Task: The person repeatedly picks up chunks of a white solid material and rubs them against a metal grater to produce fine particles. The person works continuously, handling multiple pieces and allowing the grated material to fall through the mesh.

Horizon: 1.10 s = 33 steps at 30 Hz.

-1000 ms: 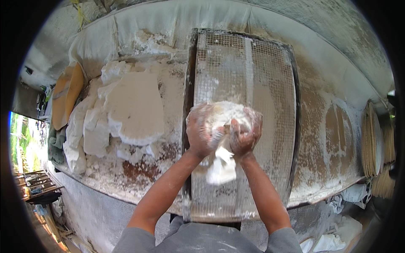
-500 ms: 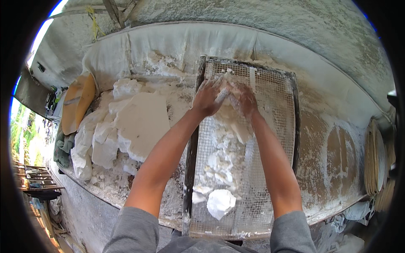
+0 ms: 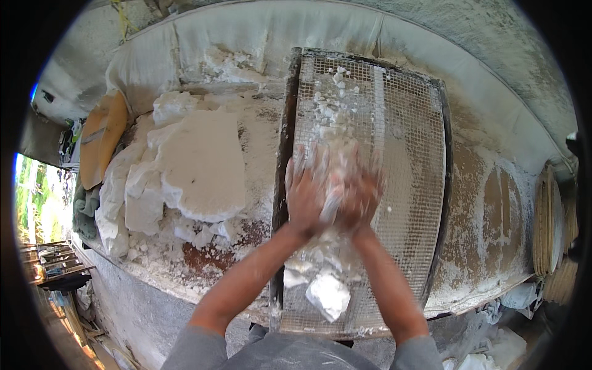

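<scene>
A dark-framed wire mesh screen (image 3: 407,154) lies across the bench in front of me. Crumbled white material (image 3: 336,95) is strewn down its left half, with a larger white chunk (image 3: 328,296) near the front. My left hand (image 3: 305,191) and right hand (image 3: 357,194) are side by side over these crumbs at mid-screen, fingers stretched out and pointing away from me. Motion blurs both, and crumbs between and under them are partly hidden. Left of the screen rests a heaped pile of white slabs and powder (image 3: 197,160).
An orange-tan board (image 3: 98,139) leans at the left end beside dark green cloth (image 3: 85,216). A powder-coated brown surface (image 3: 487,222) extends right of the screen, toward a stack of pale round trays (image 3: 546,219). A wooden rack (image 3: 55,265) stands beyond the left edge.
The lump cupped in my hands a second ago is broken into crumbs along the mesh. My hands moved toward the back, then came toward me, their fingers now stretched out.
</scene>
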{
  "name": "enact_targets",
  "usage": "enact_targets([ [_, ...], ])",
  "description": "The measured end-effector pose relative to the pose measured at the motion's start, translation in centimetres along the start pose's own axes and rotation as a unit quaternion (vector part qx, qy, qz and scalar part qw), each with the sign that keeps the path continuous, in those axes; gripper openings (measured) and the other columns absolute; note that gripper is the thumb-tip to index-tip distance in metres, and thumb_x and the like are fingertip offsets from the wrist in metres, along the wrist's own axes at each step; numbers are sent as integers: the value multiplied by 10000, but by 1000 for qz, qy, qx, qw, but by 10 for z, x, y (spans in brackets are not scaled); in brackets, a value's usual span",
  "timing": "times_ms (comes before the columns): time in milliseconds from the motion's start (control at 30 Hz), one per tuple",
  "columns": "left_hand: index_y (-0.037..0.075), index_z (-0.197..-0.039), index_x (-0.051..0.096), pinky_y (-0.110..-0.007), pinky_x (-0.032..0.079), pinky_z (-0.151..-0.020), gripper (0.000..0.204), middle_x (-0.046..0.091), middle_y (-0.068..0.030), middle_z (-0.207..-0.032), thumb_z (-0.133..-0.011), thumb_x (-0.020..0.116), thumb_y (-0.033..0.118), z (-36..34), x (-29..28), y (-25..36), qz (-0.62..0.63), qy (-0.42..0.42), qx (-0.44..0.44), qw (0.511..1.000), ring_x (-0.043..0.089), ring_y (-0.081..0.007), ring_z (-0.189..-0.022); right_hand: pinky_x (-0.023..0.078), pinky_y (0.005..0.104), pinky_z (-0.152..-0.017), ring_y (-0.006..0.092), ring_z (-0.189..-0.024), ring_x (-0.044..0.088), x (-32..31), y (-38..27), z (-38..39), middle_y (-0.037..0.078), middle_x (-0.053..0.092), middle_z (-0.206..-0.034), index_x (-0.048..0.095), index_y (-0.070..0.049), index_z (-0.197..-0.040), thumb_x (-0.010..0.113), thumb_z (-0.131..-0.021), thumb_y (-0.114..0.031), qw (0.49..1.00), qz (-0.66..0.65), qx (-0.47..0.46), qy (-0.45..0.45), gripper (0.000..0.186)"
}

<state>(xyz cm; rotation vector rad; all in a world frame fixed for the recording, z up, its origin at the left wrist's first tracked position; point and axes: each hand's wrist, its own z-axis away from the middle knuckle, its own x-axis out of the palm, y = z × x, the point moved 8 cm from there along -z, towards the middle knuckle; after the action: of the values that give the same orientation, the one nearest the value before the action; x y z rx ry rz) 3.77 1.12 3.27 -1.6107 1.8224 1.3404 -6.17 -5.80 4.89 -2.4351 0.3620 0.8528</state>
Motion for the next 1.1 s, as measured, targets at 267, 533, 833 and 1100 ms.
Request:
enact_targets([
  [267, 33, -1462, 499, -489, 167, -1251, 748, 392, -257, -1565, -991, 409, 608, -223, 48, -72, 22, -77, -98, 992, 295, -411, -1499, 126, 525, -1258, 395, -1552, 156, 131, 131, -170, 160, 253, -1667, 411, -225, -1547, 456, -993, -504, 936, 220, 109, -253, 622],
  [533, 16, -1551, 320, -482, 224, -1236, 894, 341, -246, -1590, -946, 484, 654, -102, 47, -48, 63, -143, -14, 988, 317, -408, -1477, 202, 408, -1270, 303, -1522, 274, 99, 102, -65, 123, 302, -1649, 437, -246, -1541, 432, -1034, -380, 940, 82, 94, -318, 525],
  [833, 3, -1391, 574, -471, 208, -1232, 544, 524, -177, -1502, -979, 483, 347, 74, -62, 28, 378, 125, -47, 916, 386, -404, -1458, 297, 511, -1192, 391, -1411, 441, -36, -33, 57, 191, 533, -1468, 598, -49, -1328, 505, -999, -337, 995, -87, 40, -24, 447],
  [1100, 35, -1342, 618, -571, 83, -1238, 503, 455, -270, -1516, -1004, 478, 380, -116, 37, -49, 36, 59, -64, 996, 262, -457, -1499, 219, 557, -1218, 434, -1514, 243, 84, 68, -95, 174, 296, -1639, 458, -170, -1516, 503, -976, -387, 972, 158, 72, -158, 584],
])
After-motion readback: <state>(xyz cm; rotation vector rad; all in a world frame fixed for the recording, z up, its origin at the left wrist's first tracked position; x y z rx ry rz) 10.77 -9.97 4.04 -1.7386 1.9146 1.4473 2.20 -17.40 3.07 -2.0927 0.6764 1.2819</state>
